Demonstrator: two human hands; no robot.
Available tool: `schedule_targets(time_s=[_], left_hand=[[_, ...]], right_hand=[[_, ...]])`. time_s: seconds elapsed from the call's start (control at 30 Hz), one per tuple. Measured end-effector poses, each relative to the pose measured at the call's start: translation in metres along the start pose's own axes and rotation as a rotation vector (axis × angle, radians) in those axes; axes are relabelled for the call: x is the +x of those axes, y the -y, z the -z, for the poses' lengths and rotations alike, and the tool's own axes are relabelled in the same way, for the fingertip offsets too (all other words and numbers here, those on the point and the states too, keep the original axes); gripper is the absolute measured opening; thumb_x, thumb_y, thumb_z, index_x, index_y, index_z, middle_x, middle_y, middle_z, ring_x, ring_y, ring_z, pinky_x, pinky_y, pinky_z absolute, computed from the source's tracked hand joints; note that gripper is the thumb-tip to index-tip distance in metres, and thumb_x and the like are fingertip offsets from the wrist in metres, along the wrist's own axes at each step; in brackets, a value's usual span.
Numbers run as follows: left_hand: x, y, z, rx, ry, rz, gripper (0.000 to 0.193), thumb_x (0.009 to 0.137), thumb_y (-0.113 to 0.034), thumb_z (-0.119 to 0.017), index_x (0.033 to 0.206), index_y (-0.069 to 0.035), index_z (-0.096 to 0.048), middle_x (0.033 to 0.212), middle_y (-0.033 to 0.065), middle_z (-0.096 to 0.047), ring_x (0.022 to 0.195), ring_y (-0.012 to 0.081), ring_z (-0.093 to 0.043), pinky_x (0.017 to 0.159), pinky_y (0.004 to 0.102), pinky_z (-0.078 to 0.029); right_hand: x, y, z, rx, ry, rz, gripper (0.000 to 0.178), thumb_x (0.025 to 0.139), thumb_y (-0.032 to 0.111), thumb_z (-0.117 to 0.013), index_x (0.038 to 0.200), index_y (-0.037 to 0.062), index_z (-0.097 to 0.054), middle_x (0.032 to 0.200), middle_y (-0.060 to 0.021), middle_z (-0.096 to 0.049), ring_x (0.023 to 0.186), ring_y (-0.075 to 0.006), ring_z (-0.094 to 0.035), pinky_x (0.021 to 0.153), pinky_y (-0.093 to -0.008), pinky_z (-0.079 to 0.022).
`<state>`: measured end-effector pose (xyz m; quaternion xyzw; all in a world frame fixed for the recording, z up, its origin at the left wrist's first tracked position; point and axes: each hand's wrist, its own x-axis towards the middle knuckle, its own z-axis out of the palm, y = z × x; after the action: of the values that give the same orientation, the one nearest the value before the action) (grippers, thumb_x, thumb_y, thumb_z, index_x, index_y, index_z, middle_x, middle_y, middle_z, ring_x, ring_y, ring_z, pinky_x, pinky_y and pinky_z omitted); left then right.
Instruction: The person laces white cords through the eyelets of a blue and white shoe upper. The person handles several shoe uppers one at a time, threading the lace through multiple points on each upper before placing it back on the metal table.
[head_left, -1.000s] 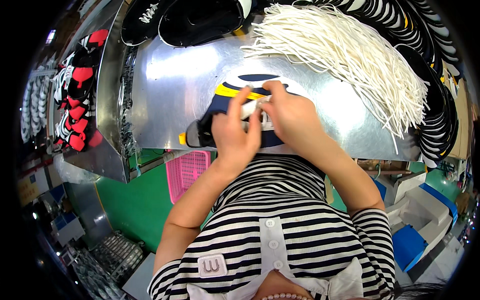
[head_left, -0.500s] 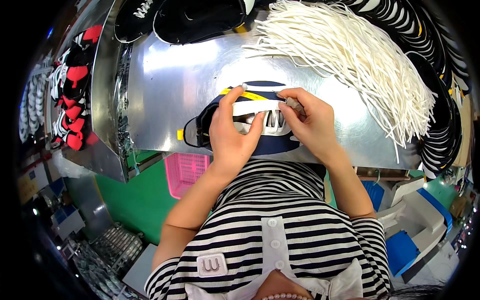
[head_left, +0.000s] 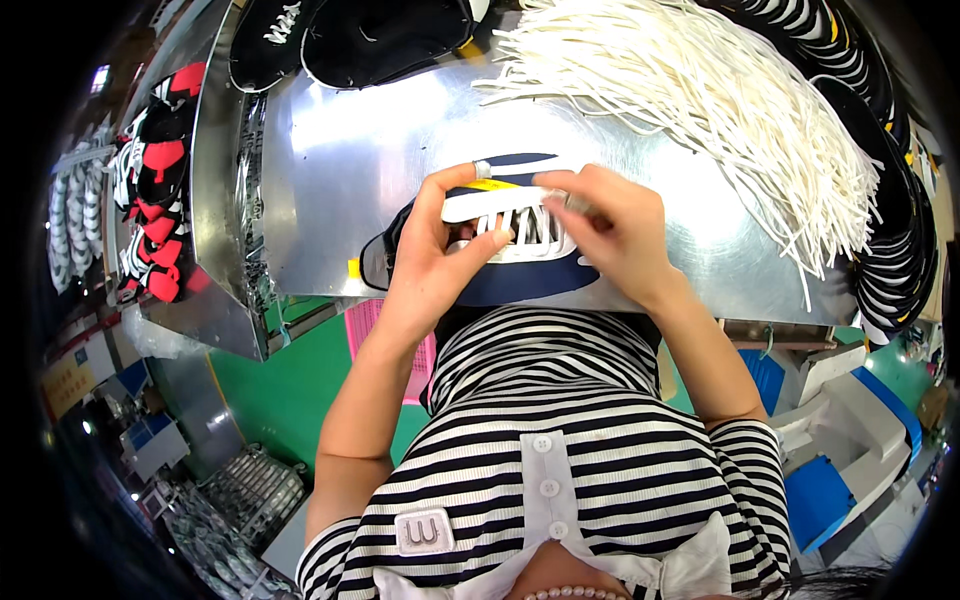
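Observation:
A navy shoe upper with white eyelet edging and yellow trim lies on its side at the near edge of the metal table. White lace crosses its opening in several rows. My left hand grips the upper from the left, thumb at the lacing and fingers over the far side. Over the right end of the eyelet row is my right hand, its fingers curled and pinched together. Motion blurs those fingertips, and I cannot make out what is between them. A wrap covers one finger on each hand.
A big heap of white laces spreads over the table's far right. Dark shoe uppers lie at the back left, with more stacked along the right. Red, black and white uppers hang left. A pink basket stands below the table edge.
White lace now shows in more rows across the opening. My left hand has shifted slightly left, its thumb onto the lacing. My right fingers have moved a little leftward along the far eyelet edge.

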<state>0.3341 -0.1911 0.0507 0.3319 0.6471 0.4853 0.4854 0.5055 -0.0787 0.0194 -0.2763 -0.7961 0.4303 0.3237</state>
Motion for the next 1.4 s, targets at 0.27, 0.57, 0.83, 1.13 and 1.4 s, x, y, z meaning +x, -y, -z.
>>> schedule_targets(time_s=[0.27, 0.57, 0.83, 1.13, 1.4], left_hand=[[-0.001, -0.009, -0.011, -0.067, 0.052, 0.047, 0.044, 0.095, -0.007, -0.062, 0.134, 0.000, -0.043, 0.104, 0.0094, -0.063, 0.083, 0.0102, -0.062, 0.075, 0.0250, -0.051], [0.024, 0.003, -0.016, 0.229, -0.102, -0.182, 0.030, 0.099, -0.014, -0.055, 0.126, -0.001, -0.050, 0.092, 0.0158, -0.069, 0.080, 0.0164, -0.068, 0.074, 0.0295, -0.052], [-0.027, -0.003, 0.003, 0.649, -0.050, -0.419, 0.051, 0.093, -0.014, -0.065, 0.138, -0.003, -0.043, 0.103, 0.0258, -0.066, 0.093, 0.0385, -0.066, 0.076, 0.0421, -0.051], [-0.029, 0.001, -0.003, 0.745, -0.061, -0.447, 0.023, 0.091, -0.010, -0.066, 0.111, -0.002, -0.058, 0.090, 0.0193, -0.066, 0.077, 0.0384, -0.065, 0.067, 0.0424, -0.050], [-0.026, -0.007, 0.000, 0.710, 0.019, -0.307, 0.025, 0.090, -0.020, -0.068, 0.106, -0.003, -0.061, 0.092, 0.0181, -0.068, 0.081, 0.0357, -0.066, 0.070, 0.0404, -0.051]], right_hand=[[0.002, 0.006, -0.001, -0.178, 0.067, 0.327, 0.028, 0.069, 0.006, -0.072, 0.095, 0.0154, -0.068, 0.071, -0.0001, -0.057, 0.061, -0.0187, -0.061, 0.050, -0.0319, -0.046], [-0.033, 0.027, -0.025, 0.203, 0.062, 0.141, 0.020, 0.074, 0.000, -0.070, 0.092, 0.0089, -0.070, 0.067, -0.0042, -0.057, 0.048, -0.0172, -0.052, 0.044, -0.0292, -0.038], [-0.065, 0.031, 0.021, 0.306, 0.113, -0.561, 0.018, 0.084, 0.008, -0.075, 0.101, 0.0022, -0.074, 0.082, -0.0011, -0.070, 0.065, -0.0045, -0.054, 0.058, -0.0199, -0.043], [-0.048, 0.021, -0.027, 0.262, -0.011, -0.440, 0.015, 0.085, 0.015, -0.075, 0.092, 0.0023, -0.070, 0.066, -0.0006, -0.063, 0.058, -0.0035, -0.053, 0.052, -0.0214, -0.041], [-0.026, 0.026, -0.039, 0.528, -0.134, -0.469, 0.011, 0.087, 0.010, -0.073, 0.086, 0.0006, -0.069, 0.073, 0.0046, -0.062, 0.066, -0.0008, -0.048, 0.057, -0.0188, -0.038]])
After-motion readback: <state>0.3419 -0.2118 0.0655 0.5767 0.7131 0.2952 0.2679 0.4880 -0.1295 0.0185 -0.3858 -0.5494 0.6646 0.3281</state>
